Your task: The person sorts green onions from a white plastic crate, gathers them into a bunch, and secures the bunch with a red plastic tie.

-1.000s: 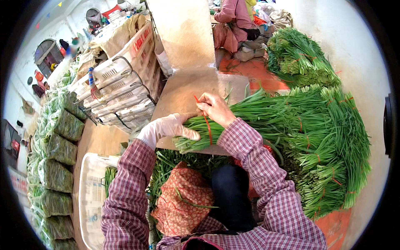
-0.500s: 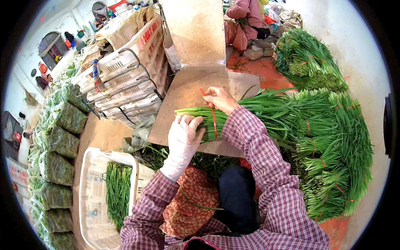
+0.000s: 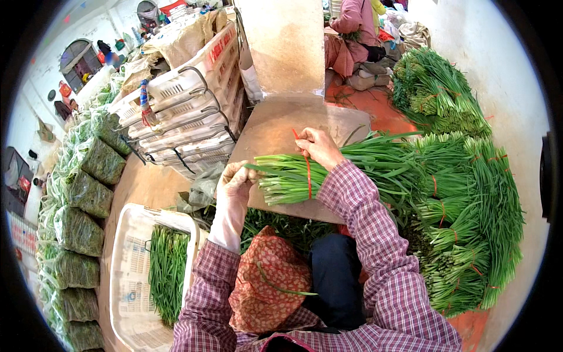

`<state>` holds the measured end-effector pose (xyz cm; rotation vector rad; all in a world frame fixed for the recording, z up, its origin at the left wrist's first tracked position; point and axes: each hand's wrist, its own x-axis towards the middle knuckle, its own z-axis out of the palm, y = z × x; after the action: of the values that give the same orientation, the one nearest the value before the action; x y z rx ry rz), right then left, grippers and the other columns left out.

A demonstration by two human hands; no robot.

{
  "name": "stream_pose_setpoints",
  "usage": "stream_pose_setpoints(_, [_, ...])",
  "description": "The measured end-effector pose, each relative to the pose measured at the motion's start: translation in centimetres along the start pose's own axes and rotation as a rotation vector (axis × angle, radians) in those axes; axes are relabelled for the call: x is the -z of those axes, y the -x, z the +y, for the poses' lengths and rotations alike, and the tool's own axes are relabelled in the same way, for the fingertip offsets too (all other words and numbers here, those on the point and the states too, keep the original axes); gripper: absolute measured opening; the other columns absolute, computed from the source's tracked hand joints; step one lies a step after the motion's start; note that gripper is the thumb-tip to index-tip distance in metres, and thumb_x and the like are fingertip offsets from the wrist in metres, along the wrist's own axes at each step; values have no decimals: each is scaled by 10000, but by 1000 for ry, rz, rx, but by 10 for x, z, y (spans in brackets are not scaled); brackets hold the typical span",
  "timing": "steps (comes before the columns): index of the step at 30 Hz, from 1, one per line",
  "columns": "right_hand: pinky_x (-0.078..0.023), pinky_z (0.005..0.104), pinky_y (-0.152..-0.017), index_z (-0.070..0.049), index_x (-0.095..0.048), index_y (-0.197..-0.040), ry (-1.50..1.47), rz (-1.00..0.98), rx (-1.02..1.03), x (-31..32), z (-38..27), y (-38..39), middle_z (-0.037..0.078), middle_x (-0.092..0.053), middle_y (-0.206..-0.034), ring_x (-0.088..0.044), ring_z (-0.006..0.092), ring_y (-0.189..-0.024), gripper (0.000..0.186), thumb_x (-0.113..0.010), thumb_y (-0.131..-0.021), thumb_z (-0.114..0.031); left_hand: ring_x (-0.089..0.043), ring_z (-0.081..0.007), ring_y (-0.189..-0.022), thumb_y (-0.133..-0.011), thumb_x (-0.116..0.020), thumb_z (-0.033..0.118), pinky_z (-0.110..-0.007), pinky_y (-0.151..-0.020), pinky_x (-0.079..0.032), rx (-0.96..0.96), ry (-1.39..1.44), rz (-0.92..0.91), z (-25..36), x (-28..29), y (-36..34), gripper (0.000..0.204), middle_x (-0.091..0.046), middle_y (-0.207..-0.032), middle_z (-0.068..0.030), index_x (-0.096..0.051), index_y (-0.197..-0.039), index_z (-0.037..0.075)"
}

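A bundle of garlic chives [image 3: 293, 179] lies on a brown board [image 3: 275, 117], its pale cut ends toward the left and its leaves trailing right. A red tie [image 3: 309, 183] runs across it near the cut ends. My right hand [image 3: 319, 148] is closed above the bundle, pinching the tie, whose loose end sticks up past my fingers. My left hand [image 3: 236, 179], in a pale glove with bare-looking fingertips, is at the cut ends, pinching one green chive leaf [image 3: 255, 169] that lies across them.
Tied chive bundles [image 3: 469, 217] are piled on the right, with another heap [image 3: 437, 91] behind. A white plastic basket [image 3: 126, 264] holding chives stands at lower left. Stacked white crates [image 3: 182, 100] and bagged greens [image 3: 82, 229] fill the left. Another person [image 3: 352, 29] sits at the back.
My left hand has moved left from the bundle's side and now pinches a single leaf at the cut ends. My right hand keeps its pinch on the tie. The view has shifted slightly.
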<state>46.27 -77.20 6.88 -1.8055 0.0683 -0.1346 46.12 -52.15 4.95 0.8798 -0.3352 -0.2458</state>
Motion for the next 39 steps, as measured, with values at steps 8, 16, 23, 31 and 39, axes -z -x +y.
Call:
stream_pose_setpoints(8, [-491,264,-631,14,-573,-909,-1,43,21,4,5,4,72,-647,-813,-607,116,-730,111,-585,-897,-96,-580,-202,-978,-847,-683,96,-320,-844,-476,-115,2,382,51,79,9,212,-626,-998,-58,-607,-1043,65])
stream_pose_setpoints(16, [-471,256,-604,16,-563,-908,-84,99,63,8,2,32,58,-632,-785,-570,93,-664,125,-578,-911,-108,-407,-344,-1305,-598,-831,71,-409,-1090,-333,-498,-1731,-82,77,-25,12,981,-426,-1405,-221,-322,-1434,12])
stream_pose_setpoints(23, [-402,212,-493,-34,-572,-906,-362,184,-5,-4,-3,48,14,-608,-769,-502,53,-596,85,-571,-920,-118,-415,-384,-1291,-507,-855,534,-451,-1100,-298,-24,-2025,-580,-5,-121,-13,1267,-432,-1357,-292,-237,-1401,-116])
stream_pose_setpoints(31, [-433,228,-512,-19,-577,-885,-370,182,87,-3,-10,53,24,-615,-764,-536,71,-617,73,-573,-910,-87,-578,-276,-1085,-523,-829,559,-460,-1075,-327,-38,-2375,-520,-33,-115,-5,1013,-607,-1088,-132,-456,-1262,-25])
stream_pose_setpoints(39, [-328,201,-444,-101,-553,-961,-334,-8,-117,5,-14,47,-21,-607,-794,-569,48,-602,111,-532,-948,-209,-471,-316,-1210,-451,-869,535,-443,-1018,-370,-133,-2280,-466,-42,-126,-6,1105,-506,-1265,-145,-385,-1329,72])
